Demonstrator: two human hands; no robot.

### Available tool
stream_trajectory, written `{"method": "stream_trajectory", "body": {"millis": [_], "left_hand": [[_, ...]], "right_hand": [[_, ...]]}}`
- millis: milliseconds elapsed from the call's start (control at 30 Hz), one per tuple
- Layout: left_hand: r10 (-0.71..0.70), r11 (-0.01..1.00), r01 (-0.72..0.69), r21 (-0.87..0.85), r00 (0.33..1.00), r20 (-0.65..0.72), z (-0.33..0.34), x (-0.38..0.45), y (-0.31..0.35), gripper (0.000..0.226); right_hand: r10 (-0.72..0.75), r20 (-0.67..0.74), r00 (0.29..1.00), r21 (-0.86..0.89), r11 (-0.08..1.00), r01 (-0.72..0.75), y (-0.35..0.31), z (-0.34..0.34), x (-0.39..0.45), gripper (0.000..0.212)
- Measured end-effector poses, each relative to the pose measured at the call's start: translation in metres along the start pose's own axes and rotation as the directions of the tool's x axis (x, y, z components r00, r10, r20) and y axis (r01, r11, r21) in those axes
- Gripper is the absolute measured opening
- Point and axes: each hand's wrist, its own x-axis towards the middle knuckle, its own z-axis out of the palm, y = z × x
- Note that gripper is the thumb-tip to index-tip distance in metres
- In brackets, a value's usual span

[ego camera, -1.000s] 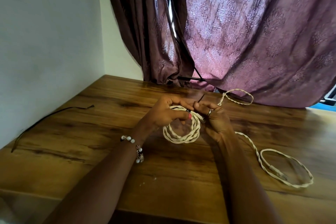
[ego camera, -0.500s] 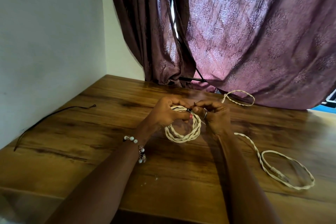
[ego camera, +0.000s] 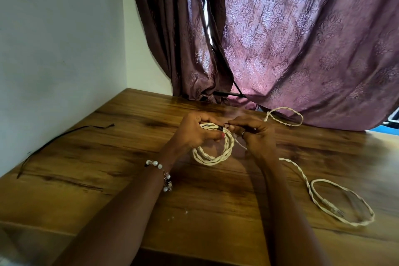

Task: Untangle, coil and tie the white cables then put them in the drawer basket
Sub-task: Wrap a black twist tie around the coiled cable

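A coil of twisted white cable (ego camera: 212, 157) is held upright on the wooden table (ego camera: 121, 170) at the centre. My left hand (ego camera: 195, 131) grips the coil's top left part. A thin black tie (ego camera: 220, 128) is wrapped round the coil's top. My right hand (ego camera: 253, 134) pinches the tie's end just right of the coil. More white cable runs right across the table to a loose loop (ego camera: 343, 205) with a plug. Another white loop (ego camera: 285, 115) lies by the curtain. No drawer basket is in view.
A second thin black tie (ego camera: 60, 136) lies along the table's left side near the white wall. A purple patterned curtain (ego camera: 302, 45) hangs over the table's back edge. The table's front edge runs below my forearms.
My right hand has shifted slightly, and the black tie now sits tighter round the top of the coil. The coil and the loose cable stay where they were.
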Motion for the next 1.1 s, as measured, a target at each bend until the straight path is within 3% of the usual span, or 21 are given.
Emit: {"method": "stream_trajectory", "body": {"millis": [200, 400, 533, 667, 867, 1100], "left_hand": [[-0.008, 0.999, 0.008, 0.034, 1.000, -0.009, -0.005, 0.002, -0.001, 0.027], [-0.028, 0.999, 0.028, 0.043, 0.999, -0.016, -0.006, 0.004, -0.003, 0.026], [-0.001, 0.995, 0.003, 0.099, 1.000, -0.024, -0.005, 0.004, -0.003, 0.029], [0.004, 0.991, -0.001, 0.133, 1.000, -0.021, -0.006, 0.005, -0.004, 0.030], [0.012, 0.986, -0.012, 0.163, 1.000, 0.000, -0.007, 0.003, -0.002, 0.030], [0.004, 0.972, -0.020, 0.234, 0.998, 0.068, -0.003, 0.000, 0.003, 0.026]], "right_hand": [[-0.146, 0.058, 0.988, -0.257, 0.954, 0.156, 0.003, -0.002, 0.001, 0.011], [-0.248, 0.135, 0.959, -0.492, 0.823, 0.282, 0.003, 0.000, 0.005, 0.031], [-0.332, 0.171, 0.928, -0.570, 0.735, 0.368, -0.002, 0.003, 0.005, 0.036], [-0.377, 0.196, 0.906, -0.593, 0.690, 0.415, -0.003, 0.002, 0.004, 0.028], [-0.316, 0.230, 0.920, -0.568, 0.724, 0.391, -0.003, -0.001, 0.006, 0.021], [-0.066, 0.236, 0.969, -0.421, 0.892, 0.163, -0.008, -0.010, 0.006, 0.018]]}}
